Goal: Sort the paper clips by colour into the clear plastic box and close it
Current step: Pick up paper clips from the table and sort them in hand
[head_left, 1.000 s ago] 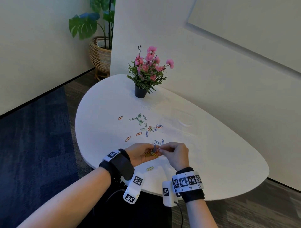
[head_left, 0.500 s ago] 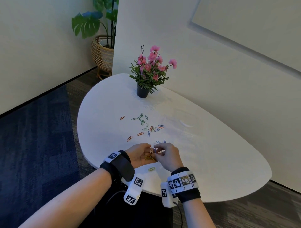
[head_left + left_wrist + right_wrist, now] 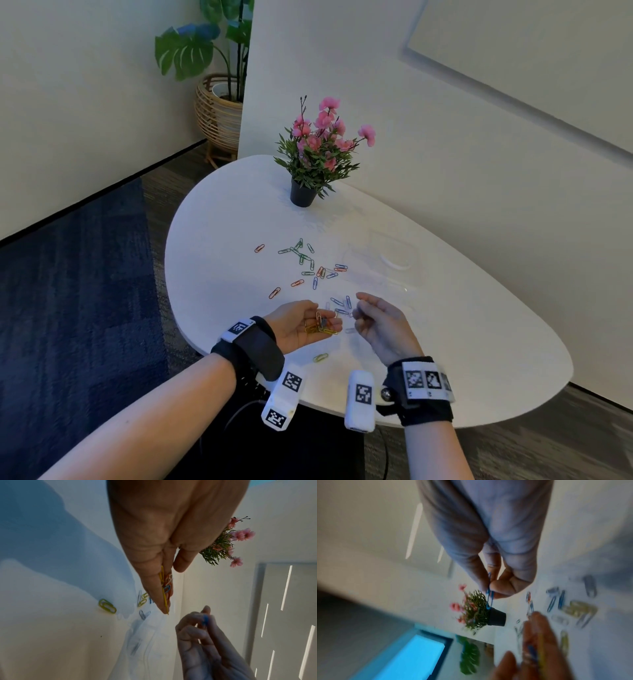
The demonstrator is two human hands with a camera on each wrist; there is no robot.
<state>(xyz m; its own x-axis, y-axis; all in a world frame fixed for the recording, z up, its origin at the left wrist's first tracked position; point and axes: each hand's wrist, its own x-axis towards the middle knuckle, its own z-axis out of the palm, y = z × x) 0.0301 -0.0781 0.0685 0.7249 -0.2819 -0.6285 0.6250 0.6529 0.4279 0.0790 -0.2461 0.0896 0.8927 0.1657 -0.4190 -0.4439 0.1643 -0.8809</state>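
Head view: the left hand [image 3: 301,327] lies palm up near the lower middle of the frame and cradles a small bundle of clips [image 3: 322,325], mostly yellow, on its slightly curled fingers. I think it serves as a tray, so that the other hand can pick from it. The right hand [image 3: 380,320], just beside it, has its fingers curled; what they hold is too small to see here. Loose paper clips [image 3: 305,260] are scattered on the white desk [image 3: 479,342] above the hands, and one yellow-green clip [image 3: 320,357] lies below them. The clear plastic box [image 3: 390,257] stands open at the right of the scatter, well apart from both hands, and looks empty.

Left wrist view: the bundle [image 3: 165,588] rests along the fingers, yellow, orange and blue together. In the lower right, the right hand [image 3: 205,635] pinches a blue clip [image 3: 205,619] between thumb and fingertip, probably to separate this colour.

Right wrist view: blurred, but the blue clip [image 3: 490,596] hangs from the pinch.
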